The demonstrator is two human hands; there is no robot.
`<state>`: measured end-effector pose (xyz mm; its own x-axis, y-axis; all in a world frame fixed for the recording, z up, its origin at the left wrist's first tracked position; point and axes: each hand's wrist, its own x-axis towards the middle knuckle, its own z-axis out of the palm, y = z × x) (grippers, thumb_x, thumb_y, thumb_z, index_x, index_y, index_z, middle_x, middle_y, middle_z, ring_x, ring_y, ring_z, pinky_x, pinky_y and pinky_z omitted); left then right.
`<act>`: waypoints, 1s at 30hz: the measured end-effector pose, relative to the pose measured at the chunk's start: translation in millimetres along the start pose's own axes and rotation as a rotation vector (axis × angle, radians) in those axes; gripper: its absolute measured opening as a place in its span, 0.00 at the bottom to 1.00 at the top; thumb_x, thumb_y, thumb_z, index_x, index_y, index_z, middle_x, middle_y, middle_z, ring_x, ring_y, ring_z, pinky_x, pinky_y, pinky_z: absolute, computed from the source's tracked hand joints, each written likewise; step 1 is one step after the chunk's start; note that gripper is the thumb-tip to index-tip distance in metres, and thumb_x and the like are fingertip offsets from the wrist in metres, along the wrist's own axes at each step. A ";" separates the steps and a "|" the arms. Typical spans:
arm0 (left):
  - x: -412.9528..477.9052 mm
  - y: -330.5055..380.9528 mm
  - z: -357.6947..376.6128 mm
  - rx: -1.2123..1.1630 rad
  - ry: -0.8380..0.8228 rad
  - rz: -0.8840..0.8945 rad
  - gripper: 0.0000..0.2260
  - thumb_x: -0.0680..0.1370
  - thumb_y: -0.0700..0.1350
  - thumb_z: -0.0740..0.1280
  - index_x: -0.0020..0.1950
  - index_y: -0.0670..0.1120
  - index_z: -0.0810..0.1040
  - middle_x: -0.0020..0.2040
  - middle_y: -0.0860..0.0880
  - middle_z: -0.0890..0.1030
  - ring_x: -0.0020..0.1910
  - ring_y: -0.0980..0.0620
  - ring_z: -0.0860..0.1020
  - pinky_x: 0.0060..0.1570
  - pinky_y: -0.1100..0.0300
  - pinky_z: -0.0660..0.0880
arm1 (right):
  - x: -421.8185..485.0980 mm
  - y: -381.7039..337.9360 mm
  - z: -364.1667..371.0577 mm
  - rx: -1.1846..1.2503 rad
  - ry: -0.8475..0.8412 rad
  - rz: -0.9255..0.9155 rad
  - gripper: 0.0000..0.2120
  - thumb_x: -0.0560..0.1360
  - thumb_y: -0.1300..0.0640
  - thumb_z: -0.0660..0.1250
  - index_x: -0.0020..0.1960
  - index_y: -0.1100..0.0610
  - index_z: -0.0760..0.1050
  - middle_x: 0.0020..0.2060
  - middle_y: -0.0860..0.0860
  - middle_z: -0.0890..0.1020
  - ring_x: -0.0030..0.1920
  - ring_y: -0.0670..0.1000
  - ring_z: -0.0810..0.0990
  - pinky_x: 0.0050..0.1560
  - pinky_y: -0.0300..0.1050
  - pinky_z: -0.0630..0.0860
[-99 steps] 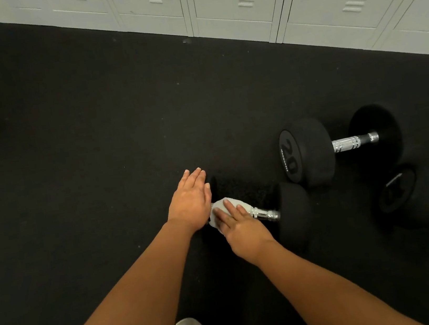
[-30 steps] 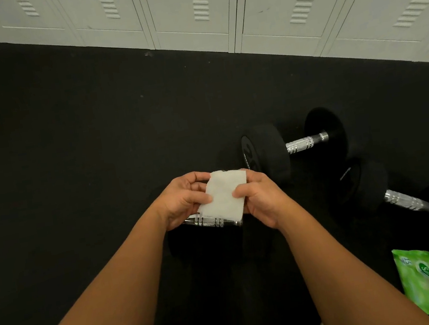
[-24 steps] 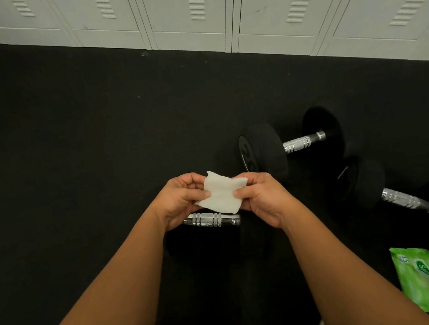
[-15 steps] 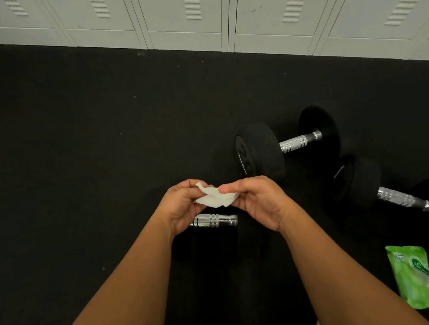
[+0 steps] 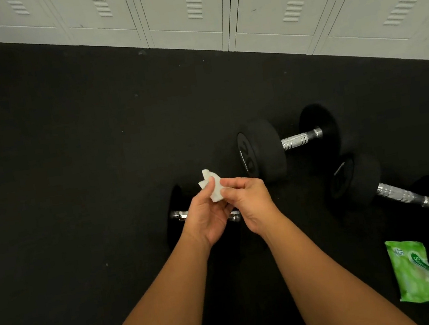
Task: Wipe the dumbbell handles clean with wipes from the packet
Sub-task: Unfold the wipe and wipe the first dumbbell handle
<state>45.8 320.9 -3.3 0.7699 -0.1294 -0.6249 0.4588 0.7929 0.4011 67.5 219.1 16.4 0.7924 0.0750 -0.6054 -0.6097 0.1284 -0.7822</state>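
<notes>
The wipe [image 5: 212,188] was folded small and pinched by both hands, the left hand [image 5: 206,220] and right hand [image 5: 249,203], fingers curled, over a dumbbell [image 5: 177,216].

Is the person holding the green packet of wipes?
No, the packet lies on the floor at lower right, while the left hand and right hand pinch a crumpled wipe.
</notes>
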 end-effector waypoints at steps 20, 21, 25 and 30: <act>24.1 -19.5 -41.0 1.682 0.393 0.467 0.14 0.80 0.40 0.59 0.64 0.47 0.76 0.57 0.43 0.81 0.50 0.48 0.81 0.51 0.56 0.79 | 35.5 42.1 -59.3 -1.185 0.084 -0.633 0.16 0.81 0.54 0.57 0.67 0.52 0.72 0.65 0.48 0.75 0.67 0.49 0.68 0.67 0.48 0.66; 28.3 -24.5 -42.4 1.739 0.371 0.499 0.14 0.80 0.40 0.59 0.65 0.46 0.76 0.59 0.43 0.80 0.56 0.46 0.80 0.57 0.53 0.77 | 36.5 41.6 -60.7 -1.183 0.075 -0.631 0.16 0.81 0.53 0.57 0.67 0.52 0.72 0.65 0.47 0.75 0.67 0.49 0.68 0.66 0.48 0.66; 37.3 -42.7 -39.7 2.021 0.218 0.501 0.19 0.80 0.37 0.58 0.71 0.45 0.68 0.72 0.45 0.68 0.75 0.45 0.59 0.75 0.50 0.52 | 40.6 44.7 -62.0 -1.128 0.068 -0.638 0.15 0.81 0.53 0.57 0.66 0.51 0.72 0.64 0.47 0.75 0.66 0.48 0.68 0.65 0.48 0.67; 22.7 -55.1 -56.7 2.316 -0.022 0.551 0.31 0.78 0.36 0.56 0.77 0.44 0.42 0.78 0.45 0.45 0.76 0.45 0.38 0.74 0.51 0.36 | 46.0 50.0 -64.1 -1.065 0.080 -0.670 0.20 0.79 0.47 0.51 0.64 0.51 0.74 0.62 0.46 0.76 0.65 0.47 0.69 0.64 0.47 0.68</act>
<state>12.8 308.1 -77.6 0.9398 -0.2381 -0.2451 -0.1710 -0.9488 0.2658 72.2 165.6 -60.0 0.9707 0.2391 -0.0228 0.1680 -0.7441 -0.6466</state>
